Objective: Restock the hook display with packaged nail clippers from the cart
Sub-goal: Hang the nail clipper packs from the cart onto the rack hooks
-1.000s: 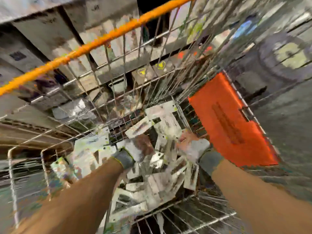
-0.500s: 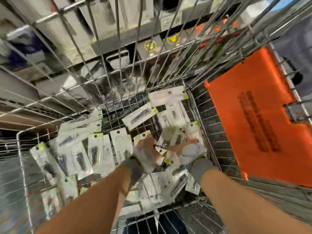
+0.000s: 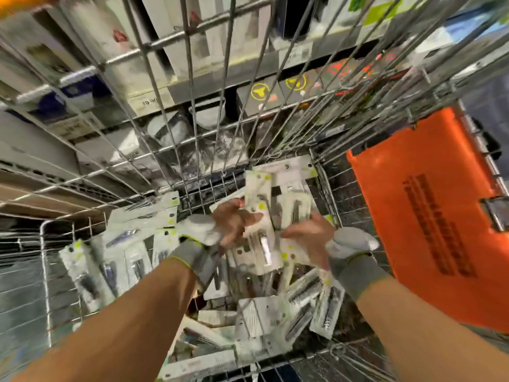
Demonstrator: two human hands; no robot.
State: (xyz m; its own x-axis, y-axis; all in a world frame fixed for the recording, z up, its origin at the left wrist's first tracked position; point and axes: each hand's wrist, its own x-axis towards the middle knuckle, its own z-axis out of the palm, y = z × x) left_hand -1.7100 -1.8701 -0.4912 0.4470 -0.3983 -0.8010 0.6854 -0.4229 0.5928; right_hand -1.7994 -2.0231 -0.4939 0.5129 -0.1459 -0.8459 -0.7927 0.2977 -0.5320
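Observation:
I look down into a wire cart (image 3: 192, 111) whose floor is strewn with several white carded nail clipper packs (image 3: 132, 244). Both my hands wear grey gloves with bare fingertips. My left hand (image 3: 234, 224) and my right hand (image 3: 311, 238) hold a stack of packs (image 3: 264, 232) between them, lifted above the heap. The left fingers curl over the stack's left edge; the right hand clasps its right side. The image is blurred by motion. No hook display is in view.
An orange plastic flap (image 3: 429, 216) with dark print hangs on the cart's right wall. Beyond the wire wall are shelves with boxed goods (image 3: 275, 92) and a grey shelf edge (image 3: 248, 75). More packs (image 3: 275, 318) lie near my forearms.
My hands were down in the heap of packs; now they have gathered a stack and raised it. The view has tilted further down into the cart.

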